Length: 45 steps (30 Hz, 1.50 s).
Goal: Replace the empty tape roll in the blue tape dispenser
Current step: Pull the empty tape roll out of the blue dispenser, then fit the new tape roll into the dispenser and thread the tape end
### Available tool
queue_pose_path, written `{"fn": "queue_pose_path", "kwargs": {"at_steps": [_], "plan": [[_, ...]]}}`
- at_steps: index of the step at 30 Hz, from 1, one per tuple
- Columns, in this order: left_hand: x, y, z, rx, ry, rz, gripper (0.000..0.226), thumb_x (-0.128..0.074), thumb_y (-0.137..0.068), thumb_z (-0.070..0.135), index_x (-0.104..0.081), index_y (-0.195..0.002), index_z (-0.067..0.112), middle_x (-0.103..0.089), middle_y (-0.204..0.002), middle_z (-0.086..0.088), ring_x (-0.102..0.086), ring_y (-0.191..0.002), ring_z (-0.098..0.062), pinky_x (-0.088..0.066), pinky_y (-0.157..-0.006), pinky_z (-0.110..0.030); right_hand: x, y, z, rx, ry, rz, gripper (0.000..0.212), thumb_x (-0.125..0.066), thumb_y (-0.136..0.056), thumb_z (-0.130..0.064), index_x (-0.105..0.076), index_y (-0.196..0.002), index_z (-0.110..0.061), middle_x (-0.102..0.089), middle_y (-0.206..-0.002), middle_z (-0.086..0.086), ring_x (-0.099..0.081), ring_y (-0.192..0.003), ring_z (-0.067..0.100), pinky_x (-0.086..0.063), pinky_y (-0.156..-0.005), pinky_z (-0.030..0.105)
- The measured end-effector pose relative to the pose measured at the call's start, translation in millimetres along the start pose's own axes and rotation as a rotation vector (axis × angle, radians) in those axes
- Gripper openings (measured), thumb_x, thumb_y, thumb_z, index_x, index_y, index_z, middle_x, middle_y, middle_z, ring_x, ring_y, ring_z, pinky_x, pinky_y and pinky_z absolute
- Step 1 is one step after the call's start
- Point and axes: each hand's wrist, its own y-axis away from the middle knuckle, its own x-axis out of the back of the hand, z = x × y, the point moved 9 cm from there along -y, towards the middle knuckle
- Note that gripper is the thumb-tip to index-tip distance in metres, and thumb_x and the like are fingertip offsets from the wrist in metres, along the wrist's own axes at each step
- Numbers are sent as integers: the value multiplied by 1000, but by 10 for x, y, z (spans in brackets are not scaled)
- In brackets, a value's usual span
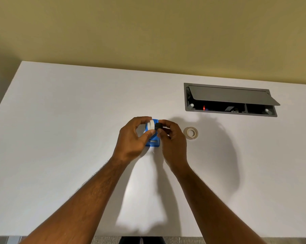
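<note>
Slippage looks the main risk: left hand (pixel 131 138) pinches a white roll (pixel 151 125), right hand (pixel 171 138) pinches its black hub (pixel 159 126) above the blue dispenser (pixel 153 142), so either could drop.

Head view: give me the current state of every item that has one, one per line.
Blue tape dispenser: on the table, behind both hands.
White roll: pinched in left hand, above the dispenser.
Black hub: gripped by right hand, against the white roll.
Spare tape roll: flat on the table, untouched.
Cable box lid: open.
</note>
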Motion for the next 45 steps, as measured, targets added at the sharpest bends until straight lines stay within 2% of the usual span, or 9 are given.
{"fn": "queue_pose_path", "kwargs": {"at_steps": [3, 8, 11, 18, 28, 35, 37, 41, 45], "plan": [[100, 3, -82, 21, 9, 27, 37, -77, -87, 26, -65, -121, 35, -62, -112, 28, -58, -107, 12, -45, -88, -4, 37, 20, 32, -20, 5, 27, 23, -61, -96, -13, -64, -117, -21, -71, -112, -5, -67, -98, 3, -54, -84, 15], [320, 0, -328, 60, -48, 87, 37, -80, -82, 16, -70, -115, 29, -60, -115, 8, -65, -103, -8, -57, -91, -30, 72, 70, 82, -57, -25, 32, 25, -62, -92, -13, -67, -111, -29, -72, -109, -10, -65, -94, 1, -48, -75, 9], [466, 25, -540, 133, -101, 137, 36, -83, -79, 21, -72, -112, 31, -64, -112, 12, -65, -100, -5, -55, -91, -32, 81, 116, 119, -73, -23, 27, 27, -61, -92, -13, -67, -110, -33, -73, -108, -11, -65, -94, 0, -47, -74, 8], [641, 20, -766, 186, -229, 172, 39, -86, -76, 19, -71, -112, 22, -66, -117, 3, -64, -111, -21, -53, -95, -43, 87, 169, 189, -101, -20, 16, 28, -62, -92, -14, -67, -109, -36, -73, -107, -12, -67, -96, 4, -49, -75, 10], [617, 0, -830, 165, -371, 123, 38, -85, -75, 11, -73, -111, 13, -67, -110, -7, -62, -109, -27, -40, -87, -28, 98, 185, 176, -98, -21, 12, 28, -63, -92, -13, -68, -109, -34, -73, -103, -16, -67, -94, 2, -48, -75, 9], [615, 6, -749, 202, -334, 125, 53, -87, -73, 16, -68, -123, 13, -62, -125, -7, -55, -122, -25, -41, -96, -28, 82, 176, 165, -89, -10, 8, 26, -64, -93, -15, -68, -112, -32, -73, -104, -15, -68, -95, 3, -50, -77, 12], [634, 42, -636, 188, -255, 178, 50, -86, -76, 16, -68, -122, 14, -61, -125, -1, -56, -122, -18, -42, -98, -25, 79, 178, 176, -88, -3, 6, 26, -64, -93, -15, -68, -113, -31, -73, -105, -13, -68, -96, 3, -50, -79, 12], [494, 81, -347, 159, 15, 183, 45, -81, -81, 7, -66, -122, 16, -60, -114, 21, -57, -106, 22, -42, -87, 0, 76, 172, 154, -76, 4, 4, 26, -64, -94, -14, -67, -115, -29, -73, -108, -13, -67, -98, 1, -50, -82, 11], [207, 93, -133, 135, 108, 47, 43, -78, -84, 9, -67, -124, 22, -69, -117, 14, -62, -107, 13, -47, -94, -9, 47, 175, 95, -45, -4, 14, 28, -64, -92, -10, -68, -112, -29, -71, -111, -8, -68, -99, 4, -52, -82, 17]]}}
